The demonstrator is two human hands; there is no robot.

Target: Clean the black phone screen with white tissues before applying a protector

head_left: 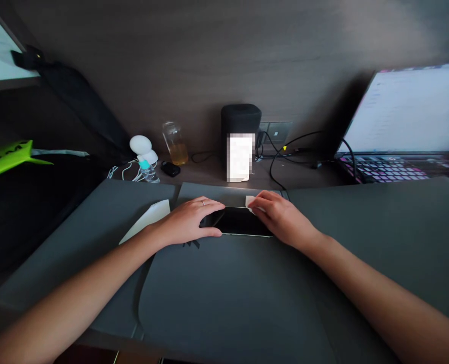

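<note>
A black phone [239,221] lies flat, screen up, on a grey mat [228,293] in the middle of the desk. My left hand [188,221] rests on the phone's left end, thumb along the near edge and fingers curled over the far edge, gripping it. My right hand [279,215] sits at the phone's right end with fingers pinched on a small white wipe [250,203] pressed against the far right corner of the screen. A ring shows on my left hand.
A white paper sheet [146,220] lies left of my left hand. Behind stand a black speaker [240,119], a glass jar [175,143], a small bottle [147,171], a white lamp [141,145] and cables [285,156]. An open laptop [402,136] is at the right.
</note>
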